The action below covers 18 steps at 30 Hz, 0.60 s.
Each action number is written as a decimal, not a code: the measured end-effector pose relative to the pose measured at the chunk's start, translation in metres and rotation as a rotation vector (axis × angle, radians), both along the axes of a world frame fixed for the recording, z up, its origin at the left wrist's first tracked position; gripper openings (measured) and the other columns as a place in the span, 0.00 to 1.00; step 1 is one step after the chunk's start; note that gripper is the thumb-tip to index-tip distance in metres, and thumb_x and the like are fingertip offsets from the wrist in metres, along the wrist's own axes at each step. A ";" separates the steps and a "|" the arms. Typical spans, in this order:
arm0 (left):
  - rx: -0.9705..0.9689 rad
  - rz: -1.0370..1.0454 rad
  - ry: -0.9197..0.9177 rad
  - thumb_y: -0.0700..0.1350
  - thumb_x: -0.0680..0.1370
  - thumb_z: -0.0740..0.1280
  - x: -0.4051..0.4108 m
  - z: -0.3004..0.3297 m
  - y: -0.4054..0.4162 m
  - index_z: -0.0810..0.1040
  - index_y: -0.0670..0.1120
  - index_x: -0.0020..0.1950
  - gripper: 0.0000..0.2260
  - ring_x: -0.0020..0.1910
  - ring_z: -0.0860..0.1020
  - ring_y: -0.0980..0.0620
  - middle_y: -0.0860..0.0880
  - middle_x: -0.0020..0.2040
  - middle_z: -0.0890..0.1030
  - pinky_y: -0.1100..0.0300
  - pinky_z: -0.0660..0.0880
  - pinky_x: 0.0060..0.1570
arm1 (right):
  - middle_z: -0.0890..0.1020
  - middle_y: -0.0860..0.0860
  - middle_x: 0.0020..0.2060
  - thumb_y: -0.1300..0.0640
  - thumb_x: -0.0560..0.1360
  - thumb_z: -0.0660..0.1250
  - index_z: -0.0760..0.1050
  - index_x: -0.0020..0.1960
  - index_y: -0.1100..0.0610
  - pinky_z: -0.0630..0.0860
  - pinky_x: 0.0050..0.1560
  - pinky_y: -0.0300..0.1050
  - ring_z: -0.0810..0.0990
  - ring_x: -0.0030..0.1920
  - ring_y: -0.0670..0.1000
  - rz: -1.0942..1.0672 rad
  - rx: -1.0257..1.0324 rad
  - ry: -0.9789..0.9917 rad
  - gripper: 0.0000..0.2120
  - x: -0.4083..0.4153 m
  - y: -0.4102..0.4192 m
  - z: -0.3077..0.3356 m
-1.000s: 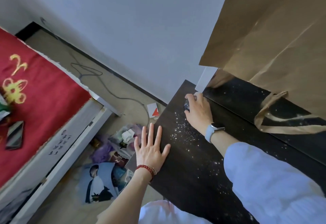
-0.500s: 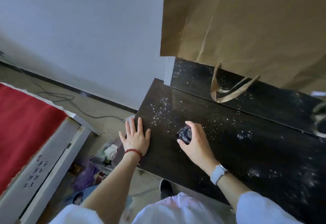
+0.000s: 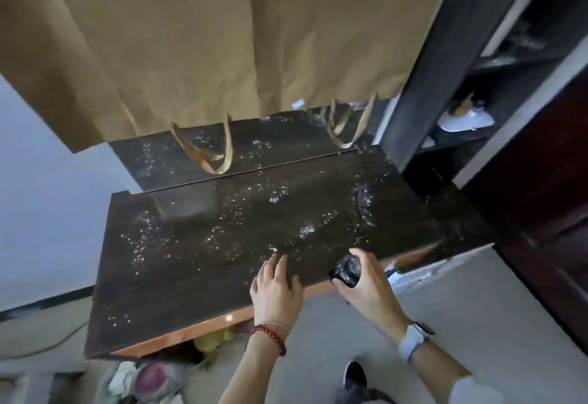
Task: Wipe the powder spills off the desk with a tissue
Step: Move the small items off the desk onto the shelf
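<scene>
White powder specks (image 3: 149, 238) lie scattered across the dark wooden desk (image 3: 191, 279), thickest at the left and along the right side. My left hand (image 3: 276, 286) rests flat on the desk's front edge, fingers apart, a red bead bracelet on its wrist. Just right of it, my right hand (image 3: 366, 286) hangs at the front edge, closed around a small dark, crumpled wad (image 3: 346, 271) that glints. What the wad is made of I cannot tell. No white tissue shows anywhere.
Brown paper bags (image 3: 203, 41) hang over the raised back ledge (image 3: 178, 162), their handles drooping onto it. A dark shelf unit (image 3: 451, 63) stands at the right. Under the desk lies floor clutter (image 3: 149, 378). A cable (image 3: 41, 346) runs along the floor at left.
My view swung right, bringing the whole desk and the shelf unit into sight. My right hand drew the dark wad from the back left corner to the front edge. My left hand shifted right along that edge.
</scene>
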<state>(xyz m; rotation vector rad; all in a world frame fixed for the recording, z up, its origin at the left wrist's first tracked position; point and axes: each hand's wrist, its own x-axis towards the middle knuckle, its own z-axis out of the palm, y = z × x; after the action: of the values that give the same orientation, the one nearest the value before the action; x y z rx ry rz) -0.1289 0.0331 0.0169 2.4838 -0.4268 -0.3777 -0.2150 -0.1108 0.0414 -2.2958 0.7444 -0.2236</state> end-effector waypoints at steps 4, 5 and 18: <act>-0.023 -0.171 -0.081 0.48 0.78 0.59 -0.011 0.017 -0.086 0.63 0.48 0.71 0.21 0.71 0.61 0.49 0.48 0.72 0.65 0.53 0.58 0.68 | 0.71 0.55 0.60 0.57 0.67 0.73 0.65 0.65 0.57 0.63 0.58 0.35 0.71 0.61 0.53 -0.135 0.044 -0.042 0.31 -0.033 -0.070 0.008; -0.030 -0.205 -0.097 0.48 0.78 0.59 -0.014 0.019 -0.110 0.63 0.48 0.70 0.21 0.70 0.62 0.48 0.48 0.71 0.65 0.53 0.58 0.68 | 0.71 0.54 0.61 0.56 0.67 0.73 0.64 0.66 0.55 0.63 0.58 0.34 0.70 0.61 0.52 -0.161 0.056 -0.047 0.31 -0.040 -0.090 0.009; -0.195 -0.208 -0.198 0.44 0.76 0.63 -0.026 0.062 -0.388 0.63 0.43 0.69 0.23 0.65 0.68 0.42 0.41 0.66 0.70 0.48 0.67 0.62 | 0.69 0.51 0.60 0.53 0.69 0.72 0.61 0.68 0.51 0.64 0.58 0.35 0.67 0.59 0.46 -0.227 0.046 -0.123 0.31 -0.091 -0.360 0.032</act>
<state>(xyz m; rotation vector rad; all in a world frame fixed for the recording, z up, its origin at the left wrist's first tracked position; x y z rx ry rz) -0.1545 -0.3553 0.0793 2.3000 -0.7690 -0.1621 -0.3060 -0.4707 0.0732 -2.1315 0.9360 -0.4430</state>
